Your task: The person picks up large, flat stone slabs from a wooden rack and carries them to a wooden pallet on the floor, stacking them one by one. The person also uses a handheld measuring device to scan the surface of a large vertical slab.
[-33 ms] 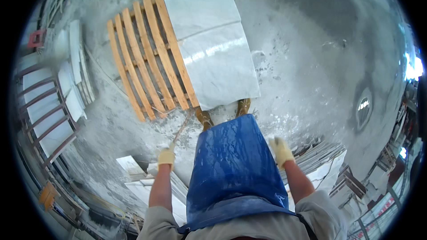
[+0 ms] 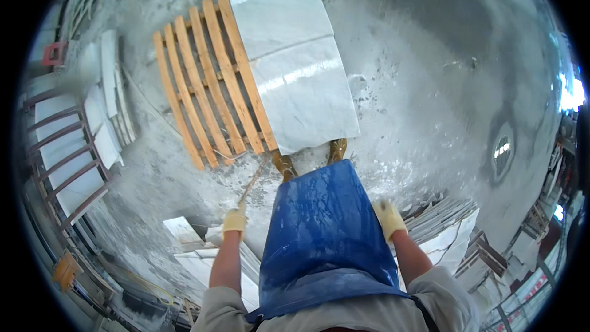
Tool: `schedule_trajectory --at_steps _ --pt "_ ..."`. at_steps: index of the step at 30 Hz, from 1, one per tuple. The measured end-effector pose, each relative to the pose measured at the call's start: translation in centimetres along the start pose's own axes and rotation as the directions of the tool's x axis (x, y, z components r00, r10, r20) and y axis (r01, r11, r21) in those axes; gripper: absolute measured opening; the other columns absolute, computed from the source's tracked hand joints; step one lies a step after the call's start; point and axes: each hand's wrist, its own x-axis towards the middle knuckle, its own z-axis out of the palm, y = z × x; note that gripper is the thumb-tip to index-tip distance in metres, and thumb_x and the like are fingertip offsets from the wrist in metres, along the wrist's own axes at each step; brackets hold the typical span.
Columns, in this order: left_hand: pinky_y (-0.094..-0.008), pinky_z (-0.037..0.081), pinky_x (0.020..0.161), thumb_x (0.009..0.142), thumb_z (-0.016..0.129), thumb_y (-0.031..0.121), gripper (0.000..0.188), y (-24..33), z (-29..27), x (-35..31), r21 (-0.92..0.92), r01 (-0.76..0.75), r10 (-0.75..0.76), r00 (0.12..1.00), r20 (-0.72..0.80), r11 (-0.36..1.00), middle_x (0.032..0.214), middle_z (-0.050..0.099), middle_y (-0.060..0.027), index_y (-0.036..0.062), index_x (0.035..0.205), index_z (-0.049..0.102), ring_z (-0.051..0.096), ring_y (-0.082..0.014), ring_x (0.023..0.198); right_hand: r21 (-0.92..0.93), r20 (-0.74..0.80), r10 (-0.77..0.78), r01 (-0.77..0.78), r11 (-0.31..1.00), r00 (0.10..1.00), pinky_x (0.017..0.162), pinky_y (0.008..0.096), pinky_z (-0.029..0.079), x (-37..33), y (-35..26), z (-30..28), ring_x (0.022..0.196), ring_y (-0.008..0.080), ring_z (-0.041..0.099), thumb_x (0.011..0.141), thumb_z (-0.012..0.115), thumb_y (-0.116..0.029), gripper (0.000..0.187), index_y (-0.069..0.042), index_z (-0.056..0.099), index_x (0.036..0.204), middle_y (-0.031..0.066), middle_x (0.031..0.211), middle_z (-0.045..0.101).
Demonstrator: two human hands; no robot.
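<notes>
My left hand (image 2: 234, 221), in a cream work glove, hangs to the left of my blue apron (image 2: 326, 221). It is closed round one end of a thin reddish-brown rod (image 2: 253, 182), which slants forward toward the pallet's near corner; its exact kind is unclear. On the apron's other side hangs my right hand (image 2: 388, 219), gloved too, its fingers loosely apart and nothing visible in them. In front of my boots (image 2: 284, 165) lie two polished pale stone slabs end to end, the nearer slab (image 2: 307, 98) reaching almost to my toes and the farther slab (image 2: 276, 15) beyond it.
A slatted wooden pallet (image 2: 216, 83) lies along the slabs' left side. Stone offcuts (image 2: 439, 224) are stacked by my right hand, and white slab pieces (image 2: 183, 230) lie by my left. A rack with brown bars (image 2: 67, 154) stands far left. Wet concrete floor (image 2: 424, 86) stretches right.
The pallet and slabs sit very slightly farther right in view. Both gloved hands have shifted a little, the left one down and to the right with the rod still in it.
</notes>
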Motion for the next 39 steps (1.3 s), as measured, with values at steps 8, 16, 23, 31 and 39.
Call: schedule_trajectory --at_steps 8,16,23,31,39 --pt "-0.0379 0.060 0.064 0.102 0.055 0.060 0.067 -0.1 -0.1 -14.0 -0.722 0.033 -0.098 0.994 -0.049 0.691 0.088 0.076 -0.0172 -0.0044 0.114 0.067 0.074 -0.0246 0.073 0.248 -0.019 0.209 -0.198 0.948 0.978 0.104 0.0459 0.051 -7.8 1.4 -2.6 0.123 0.0432 0.062 0.103 0.057 -0.040 0.050 -0.010 0.057 0.143 0.0260 0.131 0.064" --pt "-0.0320 0.053 0.056 0.098 0.059 0.058 0.060 7.9 -4.6 -23.5 -0.978 -0.026 -0.204 0.977 -0.069 0.207 0.079 0.071 -0.0143 -0.0005 0.105 0.065 0.067 -0.0201 0.060 0.599 -0.480 0.184 0.167 0.783 0.858 0.100 0.0438 0.051 -4.4 -5.2 -22.6 0.117 0.0394 0.066 0.103 0.056 -0.045 0.048 -0.006 0.068 0.129 0.0244 0.126 0.070" --pt "-0.0322 0.055 0.062 0.103 0.055 0.055 0.058 9.1 -4.2 -27.1 -0.918 -0.089 -0.128 0.981 -0.149 0.386 0.093 0.076 -0.0162 -0.0017 0.112 0.065 0.072 -0.0217 0.072 0.386 -0.576 -0.032 0.306 0.871 0.817 0.100 0.0427 0.050 -9.2 -4.9 -14.3 0.120 0.0392 0.065 0.104 0.054 -0.046 0.051 -0.006 0.066 0.133 0.0229 0.129 0.068" --pt "-0.0357 0.056 0.070 0.098 0.056 0.062 0.068 4.4 4.2 -30.9 -0.944 -0.135 -0.142 0.973 -0.184 0.300 0.094 0.076 -0.0177 -0.0013 0.118 0.071 0.073 -0.0243 0.078 -0.023 -0.176 0.057 -0.062 0.998 0.983 0.098 0.0448 0.054 -16.6 7.5 4.4 0.116 0.0417 0.065 0.103 0.052 -0.012 0.044 -0.017 0.053 0.147 0.0231 0.129 0.065" --pt "-0.0413 0.058 0.067 0.101 0.051 0.058 0.065 -9.0 19.7 -27.6 -0.985 0.167 -0.268 0.951 0.151 0.036 0.098 0.075 -0.0261 -0.0030 0.120 0.065 0.074 -0.0327 0.077 0.047 -0.226 -0.060 0.073 0.996 0.972 0.106 0.0435 0.051 -19.2 -1.1 -0.7 0.127 0.0424 0.061 0.095 0.063 -0.011 0.059 -0.016 0.049 0.151 0.0217 0.136 0.063"
